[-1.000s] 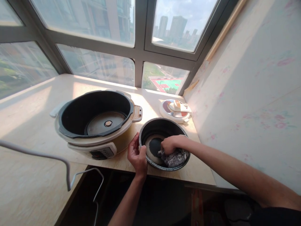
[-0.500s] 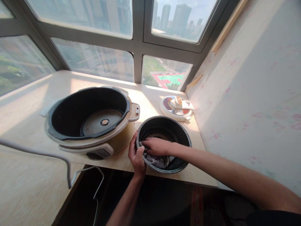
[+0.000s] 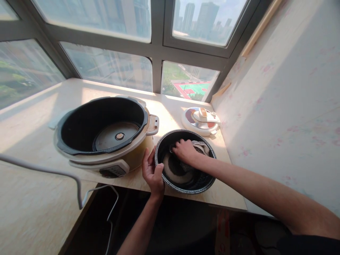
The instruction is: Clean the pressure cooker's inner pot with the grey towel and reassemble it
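A round black inner pot stands near the front edge of the wooden counter. My left hand grips its left rim, thumb over the edge and fingers along the outer wall. Inside the pot, my right hand presses a greyish cloth against the far part of the interior, its fingers curled on it. Part of the cloth is hidden under the hand. A pale curved band shows on the pot's bottom. Left of the pot sits the open cooker body with a dark interior.
The white cooker lid lies behind the pot, close to the papered wall. A grey cable crosses the left side of the counter and hangs over its edge. Windows rise behind.
My right hand has moved the cloth from the near left part of the pot to the far side, uncovering the near part of the bottom. My left hand stays at the rim, its fingers slightly more spread.
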A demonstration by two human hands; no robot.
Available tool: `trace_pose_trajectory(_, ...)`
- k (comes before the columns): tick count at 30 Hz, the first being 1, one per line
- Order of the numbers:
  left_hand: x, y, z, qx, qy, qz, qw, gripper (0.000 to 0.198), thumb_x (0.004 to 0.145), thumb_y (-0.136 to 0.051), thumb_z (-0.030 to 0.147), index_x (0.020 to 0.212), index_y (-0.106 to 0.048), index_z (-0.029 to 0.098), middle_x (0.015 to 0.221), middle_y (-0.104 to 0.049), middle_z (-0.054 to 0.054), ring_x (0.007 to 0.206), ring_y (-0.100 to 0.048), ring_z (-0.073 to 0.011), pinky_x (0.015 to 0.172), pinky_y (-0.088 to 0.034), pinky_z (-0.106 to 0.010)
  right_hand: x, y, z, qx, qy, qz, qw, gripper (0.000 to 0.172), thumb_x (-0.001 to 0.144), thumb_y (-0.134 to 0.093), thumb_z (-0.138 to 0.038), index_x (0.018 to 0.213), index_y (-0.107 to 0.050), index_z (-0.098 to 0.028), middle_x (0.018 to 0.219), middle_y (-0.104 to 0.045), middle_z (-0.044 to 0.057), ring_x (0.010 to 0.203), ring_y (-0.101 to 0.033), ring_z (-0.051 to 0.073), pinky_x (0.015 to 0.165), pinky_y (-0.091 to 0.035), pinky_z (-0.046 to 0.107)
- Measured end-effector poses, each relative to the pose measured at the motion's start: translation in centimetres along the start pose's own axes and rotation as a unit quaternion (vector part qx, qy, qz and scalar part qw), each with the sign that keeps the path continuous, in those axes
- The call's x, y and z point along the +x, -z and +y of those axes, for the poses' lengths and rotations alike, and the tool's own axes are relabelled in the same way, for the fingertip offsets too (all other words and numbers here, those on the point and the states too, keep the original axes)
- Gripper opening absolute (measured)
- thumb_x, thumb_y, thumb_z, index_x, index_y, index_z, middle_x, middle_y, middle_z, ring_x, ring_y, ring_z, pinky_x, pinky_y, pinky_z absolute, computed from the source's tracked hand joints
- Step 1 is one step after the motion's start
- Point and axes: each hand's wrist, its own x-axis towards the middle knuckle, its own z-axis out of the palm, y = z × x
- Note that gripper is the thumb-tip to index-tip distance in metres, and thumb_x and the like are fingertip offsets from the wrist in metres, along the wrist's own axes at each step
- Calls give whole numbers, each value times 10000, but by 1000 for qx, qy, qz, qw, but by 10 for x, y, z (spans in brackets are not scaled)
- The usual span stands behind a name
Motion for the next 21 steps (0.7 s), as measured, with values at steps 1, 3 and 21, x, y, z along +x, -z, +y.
trace_pose_trajectory(1, -1, -1, 1, -4, -7, 10, 1000, 672, 784, -635, 116, 1440, -533, 219, 1342, -685, -112, 1286, -623, -284, 1113, -481, -446, -2, 3, 1, -3, -14, -27, 1000, 349, 979, -433, -122, 1152, -736, -131, 1158, -708, 219, 1094, -632, 362, 790, -516, 466)
trace_pose_trajectory(3, -3, -4, 4, -6, -28, 33, 999, 712, 789, -660, 104, 1469, -491, 230, 1349, -679, -122, 1267, -638, -271, 1086, -505, -426, -5, 10, 0, -12, -37, -91, 995, 326, 959, -474, -113, 1098, -768, -122, 1139, -732, 223, 1102, -657, 377, 817, -532, 493)
trace_pose_trajectory(21, -3, 0, 1, 66, -93, -31, 993, 367, 865, -575, 133, 1149, -776, 250, 1339, -691, -44, 1314, -594, -253, 1173, -411, -436, -19, -6, 9, 216, 143, -154, 954, 403, 838, -667, -251, 1231, -720, -176, 1098, -760, 118, 934, -702, 253, 726, -441, 288)
